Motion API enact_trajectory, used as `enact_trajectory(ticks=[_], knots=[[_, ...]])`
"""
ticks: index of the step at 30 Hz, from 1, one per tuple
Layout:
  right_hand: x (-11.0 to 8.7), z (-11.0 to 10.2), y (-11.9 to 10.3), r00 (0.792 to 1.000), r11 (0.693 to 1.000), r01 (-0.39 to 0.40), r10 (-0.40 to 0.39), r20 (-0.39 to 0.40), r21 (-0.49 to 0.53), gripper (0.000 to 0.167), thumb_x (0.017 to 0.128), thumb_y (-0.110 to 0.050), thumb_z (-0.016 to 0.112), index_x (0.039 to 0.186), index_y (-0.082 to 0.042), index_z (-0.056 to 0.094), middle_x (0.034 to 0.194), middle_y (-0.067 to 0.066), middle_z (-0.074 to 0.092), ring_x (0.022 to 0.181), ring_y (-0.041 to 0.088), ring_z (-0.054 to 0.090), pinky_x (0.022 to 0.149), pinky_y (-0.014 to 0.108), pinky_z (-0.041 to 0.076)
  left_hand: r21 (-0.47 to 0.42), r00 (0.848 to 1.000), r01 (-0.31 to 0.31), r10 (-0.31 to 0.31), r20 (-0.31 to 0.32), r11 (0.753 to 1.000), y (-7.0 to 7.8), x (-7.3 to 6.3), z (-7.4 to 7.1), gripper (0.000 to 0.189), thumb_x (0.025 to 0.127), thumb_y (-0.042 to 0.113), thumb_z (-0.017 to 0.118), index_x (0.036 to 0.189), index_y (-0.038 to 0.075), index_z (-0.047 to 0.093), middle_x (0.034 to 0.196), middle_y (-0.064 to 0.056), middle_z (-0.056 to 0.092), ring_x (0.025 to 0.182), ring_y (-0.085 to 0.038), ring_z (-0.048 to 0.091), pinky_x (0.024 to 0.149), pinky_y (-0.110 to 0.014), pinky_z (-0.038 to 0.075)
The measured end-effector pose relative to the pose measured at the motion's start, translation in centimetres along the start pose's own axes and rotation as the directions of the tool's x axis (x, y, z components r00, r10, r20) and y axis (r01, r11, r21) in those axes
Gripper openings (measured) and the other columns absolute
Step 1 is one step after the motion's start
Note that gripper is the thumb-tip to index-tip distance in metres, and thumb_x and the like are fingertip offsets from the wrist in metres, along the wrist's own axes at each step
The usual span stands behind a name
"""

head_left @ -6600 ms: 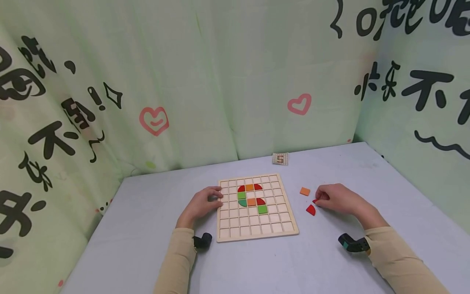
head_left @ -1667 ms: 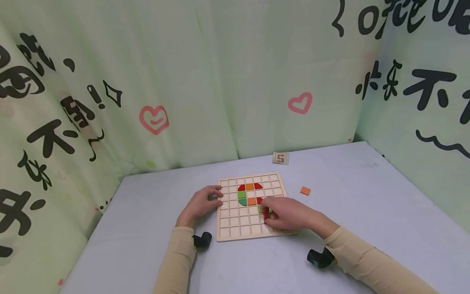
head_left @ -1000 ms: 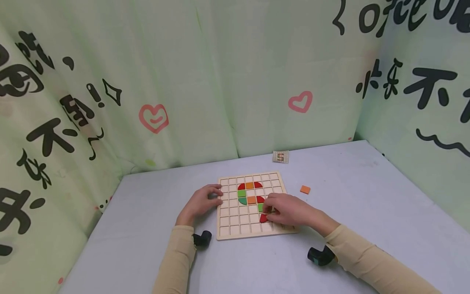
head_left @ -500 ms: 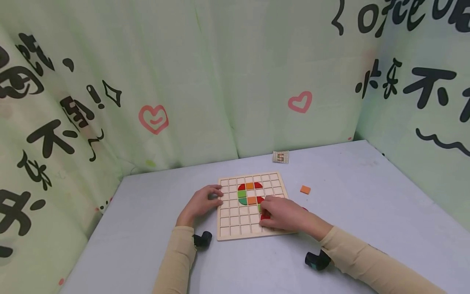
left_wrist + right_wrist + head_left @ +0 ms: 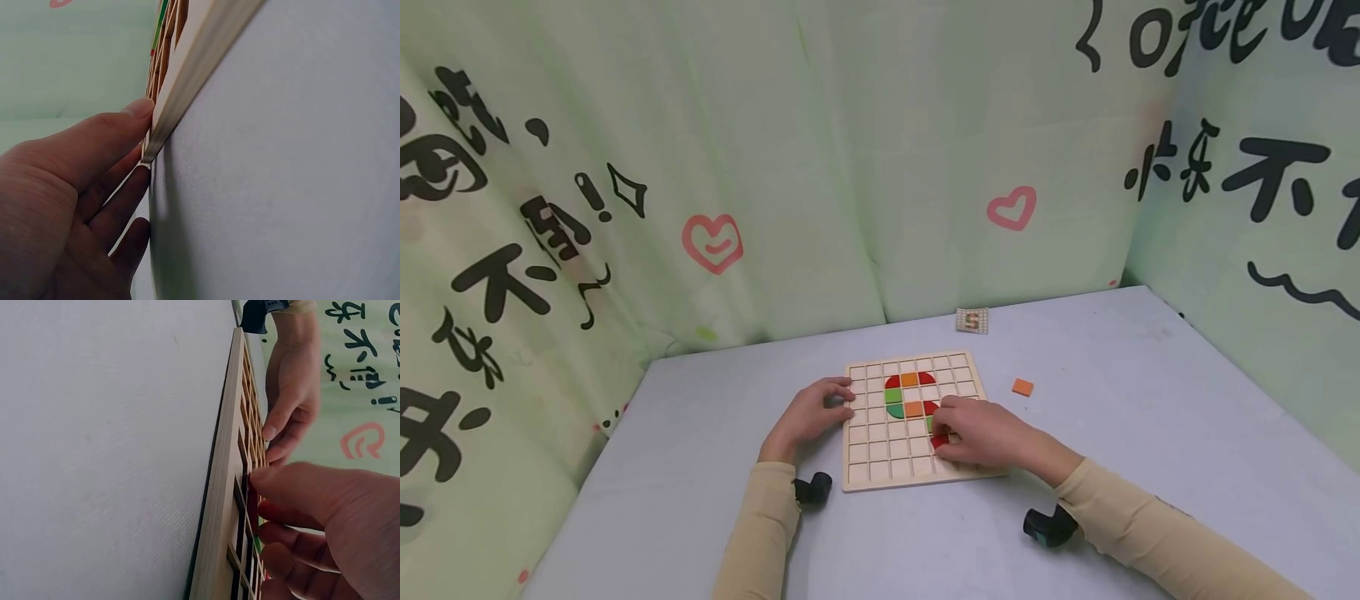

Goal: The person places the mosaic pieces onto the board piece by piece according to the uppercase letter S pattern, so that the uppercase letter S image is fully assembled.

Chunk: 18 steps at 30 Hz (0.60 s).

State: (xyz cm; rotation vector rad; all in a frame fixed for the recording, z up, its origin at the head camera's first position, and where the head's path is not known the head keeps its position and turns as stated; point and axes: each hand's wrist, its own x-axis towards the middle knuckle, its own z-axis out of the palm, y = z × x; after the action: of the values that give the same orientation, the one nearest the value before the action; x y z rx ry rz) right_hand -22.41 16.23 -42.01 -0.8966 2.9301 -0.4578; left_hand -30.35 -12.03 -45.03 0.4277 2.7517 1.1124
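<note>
A square wooden grid board [image 5: 878, 475] lies on the table in the head view. Set in its cells are red, orange, green and teal pieces, among them an orange square [image 5: 913, 409] and a teal rounded piece [image 5: 895, 411]. My left hand [image 5: 808, 421] rests at the board's left edge; in the left wrist view its thumb [image 5: 140, 107] touches the rim and the other fingers spread beside it. My right hand [image 5: 985, 433] pinches a red piece [image 5: 940, 440] low over the right part of the grid. Fingers hide part of that piece and the cells behind.
One loose orange square [image 5: 1022, 387] lies on the table right of the board. A small card with an S-shaped pattern [image 5: 972, 321] is near the back edge. Pale green curtains with lettering [image 5: 820, 208] stand behind and beside the table.
From beside the board, where red pieces lay, my right hand has come left over the grid with a red piece. Lately that piece has shifted only slightly. My left hand stays put.
</note>
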Motion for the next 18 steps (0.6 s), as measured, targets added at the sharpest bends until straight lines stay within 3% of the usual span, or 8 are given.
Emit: enact_trajectory(ticks=[18], knots=[[0.4,0.3,0.2,0.999,0.998,0.04,-0.038,-0.029,0.049,0.008,0.087,-0.014,0.076,0.094,-0.012,0.072,0.086,-0.004,0.061,0.074,0.007,0.048,0.066,0.022,0.047,-0.004,1.0,-0.005,0.005,0.003,1.0,0.15,-0.1,-0.09,0.02,0.089,0.011,0.075,0.107,0.006,0.073,0.146,-0.009,0.056,0.144,-0.032,0.041,0.12,-0.05,0.033]])
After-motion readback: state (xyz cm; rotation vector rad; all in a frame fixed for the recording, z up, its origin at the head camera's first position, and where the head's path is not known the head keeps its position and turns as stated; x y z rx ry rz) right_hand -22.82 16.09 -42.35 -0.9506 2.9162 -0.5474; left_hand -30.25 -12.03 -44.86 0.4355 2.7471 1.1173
